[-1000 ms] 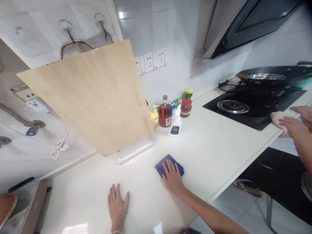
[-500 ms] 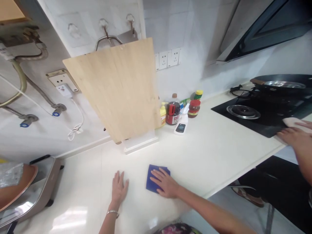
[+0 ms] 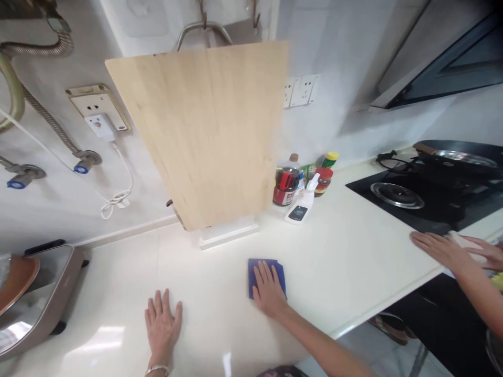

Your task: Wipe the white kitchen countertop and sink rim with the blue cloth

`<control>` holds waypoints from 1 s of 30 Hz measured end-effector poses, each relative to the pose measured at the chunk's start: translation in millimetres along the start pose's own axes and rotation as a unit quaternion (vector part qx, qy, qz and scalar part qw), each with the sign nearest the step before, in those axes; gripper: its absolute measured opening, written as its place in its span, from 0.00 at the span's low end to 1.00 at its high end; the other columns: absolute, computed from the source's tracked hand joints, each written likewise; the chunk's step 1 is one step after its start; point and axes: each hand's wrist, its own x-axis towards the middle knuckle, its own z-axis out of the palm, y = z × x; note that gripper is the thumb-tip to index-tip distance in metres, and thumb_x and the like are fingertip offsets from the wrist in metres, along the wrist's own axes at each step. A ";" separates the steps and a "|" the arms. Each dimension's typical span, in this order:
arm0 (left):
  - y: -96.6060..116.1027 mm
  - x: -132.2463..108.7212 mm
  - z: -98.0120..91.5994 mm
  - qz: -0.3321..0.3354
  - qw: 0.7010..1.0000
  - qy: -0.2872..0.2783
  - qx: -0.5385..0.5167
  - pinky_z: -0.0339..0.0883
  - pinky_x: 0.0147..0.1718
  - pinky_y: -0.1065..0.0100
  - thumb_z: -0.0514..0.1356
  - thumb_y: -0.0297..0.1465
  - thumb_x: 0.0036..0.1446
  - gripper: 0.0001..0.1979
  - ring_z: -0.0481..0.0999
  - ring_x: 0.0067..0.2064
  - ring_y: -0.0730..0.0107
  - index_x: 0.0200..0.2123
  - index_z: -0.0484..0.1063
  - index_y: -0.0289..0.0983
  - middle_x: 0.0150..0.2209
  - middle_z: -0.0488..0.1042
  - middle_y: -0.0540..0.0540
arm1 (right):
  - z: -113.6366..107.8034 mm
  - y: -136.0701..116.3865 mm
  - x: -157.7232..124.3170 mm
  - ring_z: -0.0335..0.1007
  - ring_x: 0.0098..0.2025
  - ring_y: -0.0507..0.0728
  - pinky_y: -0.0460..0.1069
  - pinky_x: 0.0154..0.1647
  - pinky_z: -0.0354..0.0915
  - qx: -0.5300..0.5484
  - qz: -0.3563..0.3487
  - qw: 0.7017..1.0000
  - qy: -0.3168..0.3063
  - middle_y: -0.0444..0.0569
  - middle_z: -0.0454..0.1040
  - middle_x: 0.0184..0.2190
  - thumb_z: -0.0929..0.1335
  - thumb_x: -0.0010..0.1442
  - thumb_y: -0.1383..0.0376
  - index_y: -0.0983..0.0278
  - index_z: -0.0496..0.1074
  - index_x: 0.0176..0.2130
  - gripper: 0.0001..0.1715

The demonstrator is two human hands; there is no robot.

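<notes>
My right hand point(image 3: 270, 294) lies flat with spread fingers on a folded blue cloth point(image 3: 251, 283) on the white countertop point(image 3: 212, 303). My left hand point(image 3: 162, 322), with a bracelet point(image 3: 157, 369) at its wrist, rests palm down on the bare counter to the left, fingers apart and nothing in it. Behind my hands a wooden cutting board point(image 3: 208, 136) leans upright above a white ledge point(image 3: 228, 235). A white spray bottle point(image 3: 301, 207) stands beyond the cloth, in front of a dark sauce bottle point(image 3: 285, 183) and a red-lidded jar point(image 3: 323, 180).
At the right, another person's hand point(image 3: 440, 248) touches the counter by the black cooktop point(image 3: 432, 214); their other hand holds a pale cloth point(image 3: 467, 245). A wok point(image 3: 463, 157) sits on the cooktop. An electric pan point(image 3: 58, 298) stands at the left. The counter's front edge point(image 3: 393, 302) runs diagonally.
My left hand has moved left and nearer along the counter. My right hand and the blue cloth have shifted slightly right and away. The other person's hands have moved left, one onto the counter.
</notes>
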 end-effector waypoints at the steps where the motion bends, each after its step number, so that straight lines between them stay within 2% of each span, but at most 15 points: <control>1: 0.8 0.1 -1.2 -0.003 1.000 -0.005 0.001 0.44 0.68 0.43 0.43 0.48 0.64 0.36 0.43 0.73 0.44 0.67 0.58 0.33 0.71 0.53 0.34 | -0.5 4.0 7.8 0.35 0.74 0.68 0.67 0.73 0.32 -0.002 -0.019 1.000 -0.004 0.60 0.44 0.72 0.57 0.66 0.54 0.72 0.51 0.70 0.41; 4: 0.8 0.5 -3.7 -0.014 1.000 -0.015 0.004 0.43 0.69 0.43 0.43 0.48 0.64 0.36 0.43 0.73 0.45 0.68 0.57 0.33 0.72 0.52 0.35 | -8.2 25.3 38.8 0.37 0.74 0.64 0.63 0.73 0.32 0.012 -0.070 0.997 -0.019 0.57 0.48 0.72 0.58 0.65 0.56 0.70 0.54 0.69 0.39; 10: -0.9 0.1 -2.0 -0.012 1.000 -0.021 0.006 0.43 0.69 0.43 0.43 0.48 0.64 0.36 0.43 0.73 0.45 0.67 0.58 0.34 0.72 0.52 0.36 | -13.6 58.9 93.4 0.43 0.72 0.60 0.60 0.73 0.36 0.037 -0.116 0.992 -0.017 0.55 0.54 0.70 0.60 0.61 0.60 0.68 0.60 0.66 0.36; 14: -1.4 -0.8 -0.5 -0.011 1.000 -0.013 0.005 0.44 0.69 0.43 0.44 0.48 0.64 0.35 0.42 0.74 0.46 0.67 0.58 0.34 0.72 0.53 0.37 | -9.8 67.8 114.2 0.43 0.72 0.59 0.59 0.73 0.37 0.032 -0.131 0.991 -0.015 0.54 0.55 0.70 0.61 0.60 0.62 0.67 0.61 0.66 0.36; 17: -1.3 -1.9 0.0 -0.006 1.000 -0.006 0.005 0.44 0.69 0.43 0.45 0.47 0.64 0.35 0.42 0.74 0.46 0.67 0.58 0.34 0.71 0.53 0.36 | -6.0 68.0 117.8 0.43 0.72 0.60 0.60 0.73 0.37 0.027 -0.126 0.992 -0.013 0.54 0.55 0.70 0.60 0.60 0.62 0.68 0.60 0.66 0.37; 20: -0.9 -3.0 0.8 -0.003 1.000 -0.003 0.006 0.44 0.69 0.43 0.46 0.46 0.63 0.34 0.42 0.73 0.44 0.66 0.60 0.32 0.71 0.54 0.35 | -0.7 60.3 112.8 0.42 0.72 0.62 0.61 0.72 0.36 0.015 -0.118 0.993 -0.012 0.57 0.53 0.70 0.58 0.61 0.62 0.71 0.58 0.67 0.37; 23: 0.2 -4.0 1.8 -0.006 1.000 0.005 0.004 0.43 0.69 0.43 0.47 0.46 0.63 0.34 0.43 0.73 0.43 0.66 0.60 0.32 0.71 0.54 0.35 | 4.0 42.2 107.2 0.40 0.73 0.63 0.62 0.72 0.35 -0.003 -0.120 0.993 -0.016 0.57 0.51 0.71 0.59 0.61 0.60 0.71 0.57 0.67 0.38; 30: 3.4 -6.6 0.5 -0.006 1.000 0.015 0.000 0.43 0.69 0.44 0.47 0.44 0.64 0.33 0.42 0.74 0.46 0.66 0.61 0.33 0.71 0.55 0.36 | 5.5 -35.5 116.2 0.37 0.74 0.63 0.61 0.73 0.33 0.013 -0.166 0.985 -0.049 0.56 0.48 0.72 0.57 0.64 0.56 0.71 0.55 0.68 0.38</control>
